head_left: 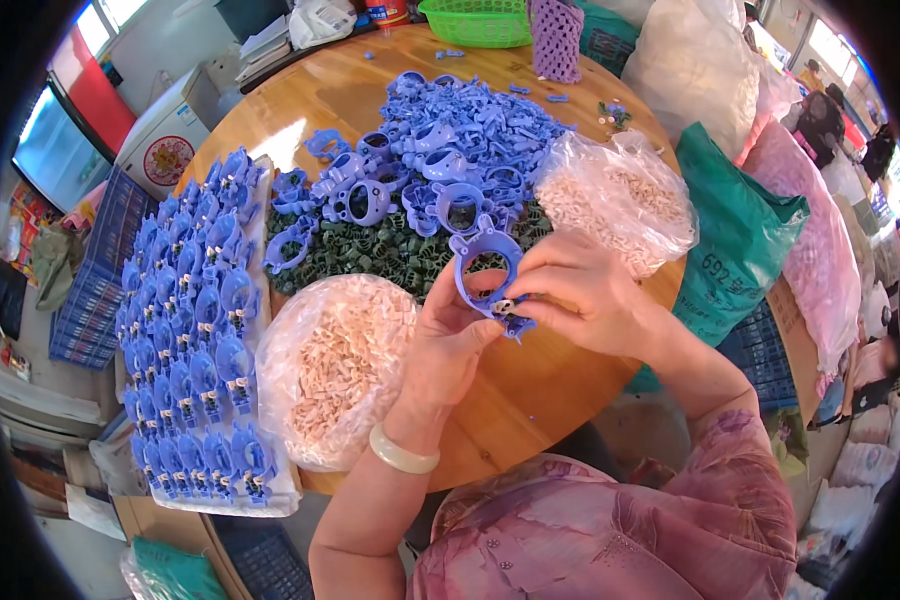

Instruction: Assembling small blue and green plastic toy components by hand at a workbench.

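A blue plastic ring-shaped toy part (513, 262) stands tilted in my left hand (448, 335), whose thumb and fingers grip its lower left side. My right hand (590, 290) pinches at the part's lower end, where a small dark and cream piece (510, 307) sits; the fingertips partly hide it. Just beyond my hands lies a heap of loose blue plastic parts (470, 130), with ring-shaped ones nearest. Dark green small plastic pieces (370, 250) spread below that heap. A clear bag of small cream pieces (340, 365) lies beside my left forearm.
A white tray (282, 490) at the left carries rows of upright blue parts (195, 350). Another bag of cream pieces (620, 200) lies right of the heap on the round wooden table (530, 400). A green basket (480, 22) stands at the far edge; a green sack (735, 235) leans at the right.
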The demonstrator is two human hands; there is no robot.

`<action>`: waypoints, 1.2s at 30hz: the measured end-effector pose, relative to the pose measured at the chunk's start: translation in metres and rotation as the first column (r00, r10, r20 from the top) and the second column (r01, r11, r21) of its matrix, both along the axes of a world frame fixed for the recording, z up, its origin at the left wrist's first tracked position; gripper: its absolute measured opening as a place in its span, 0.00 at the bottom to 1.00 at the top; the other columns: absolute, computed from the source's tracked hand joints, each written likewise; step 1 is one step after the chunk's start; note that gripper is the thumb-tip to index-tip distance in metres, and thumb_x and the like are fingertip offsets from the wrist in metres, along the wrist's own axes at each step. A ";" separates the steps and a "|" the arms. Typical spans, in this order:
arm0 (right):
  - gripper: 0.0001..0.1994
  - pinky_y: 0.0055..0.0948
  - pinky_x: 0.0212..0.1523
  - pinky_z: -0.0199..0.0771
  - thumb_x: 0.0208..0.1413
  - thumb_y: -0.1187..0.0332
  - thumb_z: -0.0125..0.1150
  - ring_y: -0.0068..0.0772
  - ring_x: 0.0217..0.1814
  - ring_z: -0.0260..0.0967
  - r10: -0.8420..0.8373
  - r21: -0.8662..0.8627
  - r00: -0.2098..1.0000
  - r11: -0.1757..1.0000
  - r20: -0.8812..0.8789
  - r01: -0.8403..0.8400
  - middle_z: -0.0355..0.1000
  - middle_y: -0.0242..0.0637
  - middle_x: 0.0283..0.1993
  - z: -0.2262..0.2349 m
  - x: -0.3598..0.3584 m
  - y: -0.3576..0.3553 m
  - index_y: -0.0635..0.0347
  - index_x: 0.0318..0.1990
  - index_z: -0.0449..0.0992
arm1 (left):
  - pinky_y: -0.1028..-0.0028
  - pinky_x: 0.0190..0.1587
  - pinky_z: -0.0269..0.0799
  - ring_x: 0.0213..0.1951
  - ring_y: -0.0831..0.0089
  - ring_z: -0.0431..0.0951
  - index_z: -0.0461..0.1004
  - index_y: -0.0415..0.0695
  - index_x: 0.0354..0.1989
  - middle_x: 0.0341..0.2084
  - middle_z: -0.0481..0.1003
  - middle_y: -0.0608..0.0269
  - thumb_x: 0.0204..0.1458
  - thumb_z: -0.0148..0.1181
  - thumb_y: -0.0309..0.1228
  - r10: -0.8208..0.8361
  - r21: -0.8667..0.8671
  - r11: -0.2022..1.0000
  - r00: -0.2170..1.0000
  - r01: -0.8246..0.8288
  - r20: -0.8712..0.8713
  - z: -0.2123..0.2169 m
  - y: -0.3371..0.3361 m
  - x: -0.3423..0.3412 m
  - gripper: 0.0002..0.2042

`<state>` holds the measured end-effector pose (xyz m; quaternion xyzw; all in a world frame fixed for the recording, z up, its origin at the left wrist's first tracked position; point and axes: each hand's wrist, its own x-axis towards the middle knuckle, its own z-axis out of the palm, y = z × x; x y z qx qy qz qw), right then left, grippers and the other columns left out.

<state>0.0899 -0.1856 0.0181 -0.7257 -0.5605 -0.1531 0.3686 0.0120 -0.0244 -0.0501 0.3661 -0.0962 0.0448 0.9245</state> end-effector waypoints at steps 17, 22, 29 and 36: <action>0.05 0.33 0.32 0.64 0.42 0.74 0.61 0.37 0.31 0.67 -0.131 0.015 0.990 0.991 -0.049 0.132 0.66 0.32 0.27 -0.005 -0.020 0.001 0.56 0.28 0.72 | 0.74 0.49 0.70 0.50 0.71 0.69 0.56 0.44 0.61 0.49 0.67 0.63 0.42 0.57 0.11 0.136 0.242 0.957 0.985 -0.159 0.108 0.005 -0.004 -0.003 0.34; 0.04 0.33 0.30 0.64 0.43 0.74 0.60 0.38 0.31 0.67 -0.165 0.011 0.940 0.984 -0.297 0.176 0.66 0.33 0.26 -0.008 -0.030 0.006 0.57 0.27 0.71 | 0.74 0.49 0.70 0.50 0.72 0.69 0.55 0.44 0.61 0.49 0.67 0.64 0.43 0.58 0.11 0.161 0.272 0.939 0.967 -0.211 0.196 0.007 -0.005 -0.006 0.35; 0.05 0.31 0.28 0.65 0.43 0.77 0.61 0.37 0.29 0.67 -0.083 0.039 0.981 0.995 -0.177 0.092 0.67 0.34 0.27 -0.010 -0.022 0.004 0.59 0.28 0.72 | 0.74 0.48 0.70 0.49 0.72 0.70 0.56 0.43 0.60 0.49 0.68 0.63 0.43 0.59 0.13 0.153 0.317 0.929 0.978 -0.192 0.144 0.005 -0.003 -0.005 0.33; 0.05 0.27 0.29 0.67 0.49 0.73 0.60 0.35 0.30 0.67 -0.070 0.054 0.934 0.994 -0.350 0.095 0.68 0.38 0.28 -0.003 -0.007 -0.016 0.61 0.34 0.74 | 0.68 0.51 0.70 0.49 0.66 0.71 0.58 0.42 0.59 0.48 0.69 0.61 0.45 0.59 0.17 0.022 0.114 0.993 1.000 -0.025 0.021 0.000 -0.004 -0.004 0.30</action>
